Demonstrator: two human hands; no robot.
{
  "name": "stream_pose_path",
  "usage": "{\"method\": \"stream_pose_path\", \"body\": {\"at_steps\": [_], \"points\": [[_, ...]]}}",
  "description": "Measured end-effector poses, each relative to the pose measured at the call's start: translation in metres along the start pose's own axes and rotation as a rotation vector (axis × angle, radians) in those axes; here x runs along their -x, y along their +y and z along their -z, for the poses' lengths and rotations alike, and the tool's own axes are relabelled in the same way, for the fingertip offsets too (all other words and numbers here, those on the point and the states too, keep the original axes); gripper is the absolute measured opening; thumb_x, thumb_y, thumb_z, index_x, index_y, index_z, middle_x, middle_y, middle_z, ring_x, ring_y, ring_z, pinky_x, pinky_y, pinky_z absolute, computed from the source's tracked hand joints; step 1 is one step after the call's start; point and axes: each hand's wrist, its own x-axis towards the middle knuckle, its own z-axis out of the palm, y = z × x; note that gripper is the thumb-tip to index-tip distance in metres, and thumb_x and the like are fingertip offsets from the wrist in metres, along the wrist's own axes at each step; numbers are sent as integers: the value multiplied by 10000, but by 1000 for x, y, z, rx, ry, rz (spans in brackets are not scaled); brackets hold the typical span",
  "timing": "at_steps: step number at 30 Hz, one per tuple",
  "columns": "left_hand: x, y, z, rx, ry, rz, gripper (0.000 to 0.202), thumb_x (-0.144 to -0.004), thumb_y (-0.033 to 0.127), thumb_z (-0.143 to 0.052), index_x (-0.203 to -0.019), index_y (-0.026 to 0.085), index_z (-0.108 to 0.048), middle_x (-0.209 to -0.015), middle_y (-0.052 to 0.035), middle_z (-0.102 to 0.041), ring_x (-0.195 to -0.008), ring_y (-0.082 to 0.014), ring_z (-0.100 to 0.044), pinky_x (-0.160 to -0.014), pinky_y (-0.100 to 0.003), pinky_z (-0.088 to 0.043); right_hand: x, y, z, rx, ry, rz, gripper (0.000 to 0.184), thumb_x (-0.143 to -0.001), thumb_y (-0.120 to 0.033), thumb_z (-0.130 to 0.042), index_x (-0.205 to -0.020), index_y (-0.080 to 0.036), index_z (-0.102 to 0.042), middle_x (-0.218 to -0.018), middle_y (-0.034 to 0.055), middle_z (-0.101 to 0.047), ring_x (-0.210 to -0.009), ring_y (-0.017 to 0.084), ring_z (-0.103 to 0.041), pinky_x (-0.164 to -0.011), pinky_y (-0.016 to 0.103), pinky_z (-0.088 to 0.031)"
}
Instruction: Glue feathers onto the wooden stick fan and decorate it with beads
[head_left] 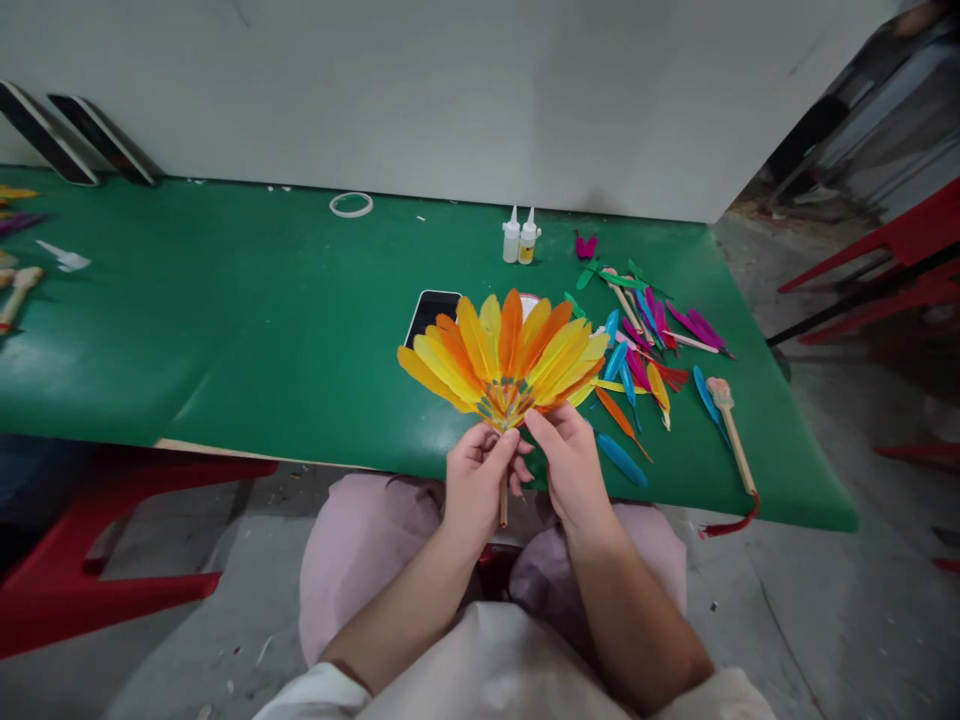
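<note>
A feather fan (510, 345) of yellow and orange feathers is spread in front of me, just over the table's front edge. Its thin wooden handle points down toward my lap. My left hand (480, 470) is closed round the top of that handle, thumb in front. At the lower right of the feathers, my right hand (570, 460) grips the fan's base, with its thumb pressed near where the quills meet. The quill ends look greyish and shiny there. Behind the fan lies a phone (433, 312), partly covered by the feathers.
Two small glue bottles (520, 242) stand near the wall. Loose coloured feathers (637, 340) and wooden handles lie to the right, beside a tasselled stick (733, 435). A white ring (351, 205) rests at the back of the green table (285, 330). Red stools (142, 520) flank it.
</note>
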Motion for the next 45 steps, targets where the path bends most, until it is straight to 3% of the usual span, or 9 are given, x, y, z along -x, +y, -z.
{"method": "stream_pose_path", "body": {"at_steps": [6, 9, 15, 29, 40, 45], "points": [[-2, 2, 1, -22, -19, -6, 186, -732, 287, -643, -749, 116, -572, -713, -24, -661, -443, -51, -546, -359, -132, -423, 0, 3, 5, 46, 99, 98, 187, -731, -365, -618, -822, -207, -576, -653, -44, -561, -491, 59, -496, -469, 187, -464], [-2, 2, 1, -21, -17, -4, 214, -726, 274, -648, -857, 123, -571, -729, -25, -665, -464, -66, -573, -370, -139, -440, 0, 5, 8, 53, 112, 104, 173, -718, -354, -638, -784, -199, -599, -695, -21, -599, -583, 78, -544, -520, 199, -479], [-1, 3, 0, -31, 0, -29, 265, -725, 265, -645, -938, 140, -548, -634, 24, -615, -469, -91, -591, -371, -155, -457, 1, 6, 10, 157, 78, 67, 157, -693, -328, -668, -756, -187, -640, -740, 3, -646, -623, 92, -567, -508, 202, -469], [0, 3, 0, -84, 19, -53, 263, -717, 268, -648, -923, 126, -568, -671, 4, -622, -487, -86, -586, -385, -159, -462, 3, 11, 10, 288, 121, 119, 176, -662, -353, -674, -699, -189, -620, -677, 5, -611, -584, 116, -551, -465, 221, -456], [0, 1, 2, -84, 13, -57, 315, -704, 261, -656, -988, 134, -600, -741, -14, -667, -547, -96, -607, -434, -177, -509, 4, 7, 10, 301, 80, 118, 155, -683, -307, -674, -772, -186, -637, -755, 6, -652, -742, 137, -619, -715, 275, -504], [1, 2, 4, -141, 8, -49, 342, -716, 298, -642, -1021, 146, -614, -762, -14, -677, -605, -121, -629, -507, -215, -541, 4, 5, 10, 364, 95, 132, 162, -669, -337, -682, -713, -184, -657, -783, 17, -639, -731, 143, -608, -690, 287, -522]]}}
